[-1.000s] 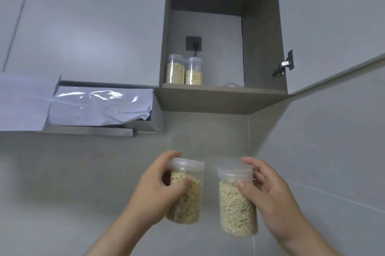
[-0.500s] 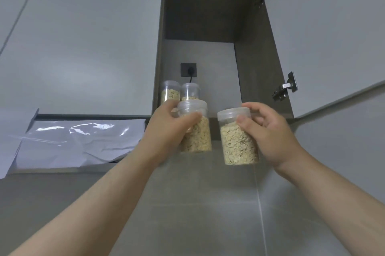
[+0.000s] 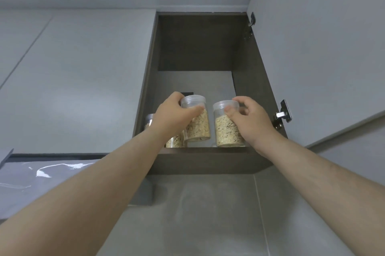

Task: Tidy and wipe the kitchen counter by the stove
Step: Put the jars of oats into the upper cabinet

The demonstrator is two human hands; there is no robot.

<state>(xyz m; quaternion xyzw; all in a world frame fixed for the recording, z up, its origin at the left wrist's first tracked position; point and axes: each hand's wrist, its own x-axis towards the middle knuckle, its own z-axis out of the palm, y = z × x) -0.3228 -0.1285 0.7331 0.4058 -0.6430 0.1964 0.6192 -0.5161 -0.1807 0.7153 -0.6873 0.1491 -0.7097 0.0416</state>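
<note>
Both arms reach up into an open wall cupboard. My left hand grips a clear lidded jar of oats, tilted slightly and held just above the shelf. My right hand holds a second oat jar near its lid; its base looks set on the shelf by the front edge. Two more jars stand behind my left hand: one shows under my wrist, the other peeks out at the left wall.
The cupboard door stands open to the right, its hinges on the right wall. A foil-wrapped range hood sits lower left. Closed grey cupboard fronts fill the left; grey wall tiles lie below.
Both hands have risen from below the cupboard up into it, carrying the two jars. The right jar has come down to the shelf. My view has tilted upward.
</note>
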